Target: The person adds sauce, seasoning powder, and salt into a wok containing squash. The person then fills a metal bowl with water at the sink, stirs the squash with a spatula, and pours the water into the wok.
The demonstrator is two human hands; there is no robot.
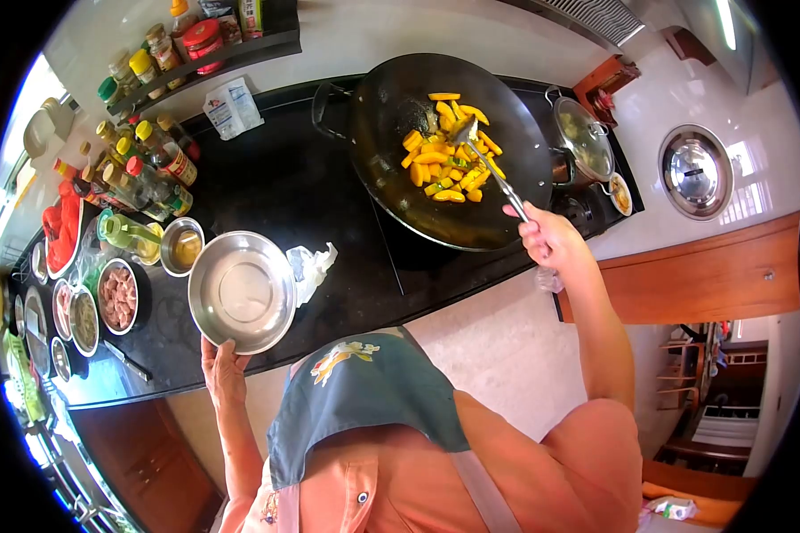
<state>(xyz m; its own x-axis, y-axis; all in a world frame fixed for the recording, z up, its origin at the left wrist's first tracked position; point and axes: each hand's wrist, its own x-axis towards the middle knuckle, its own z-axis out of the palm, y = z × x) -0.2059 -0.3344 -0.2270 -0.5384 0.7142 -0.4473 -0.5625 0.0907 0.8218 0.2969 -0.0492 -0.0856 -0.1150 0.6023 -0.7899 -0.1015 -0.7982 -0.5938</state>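
My right hand grips the handle of a metal spatula, whose head rests among yellow-orange strips in a large dark wok. Some green bits lie between the strips. At the near rim of an empty steel bowl, my left hand holds on with the thumb over the edge and the fingers underneath. The bowl is over the black counter, left of the wok. A crumpled white plastic bag lies beside the bowl.
Left on the counter are sauce bottles, a bowl of raw meat, a small bowl of liquid and a knife. A lidded pot stands right of the wok. A spice shelf is on the wall.
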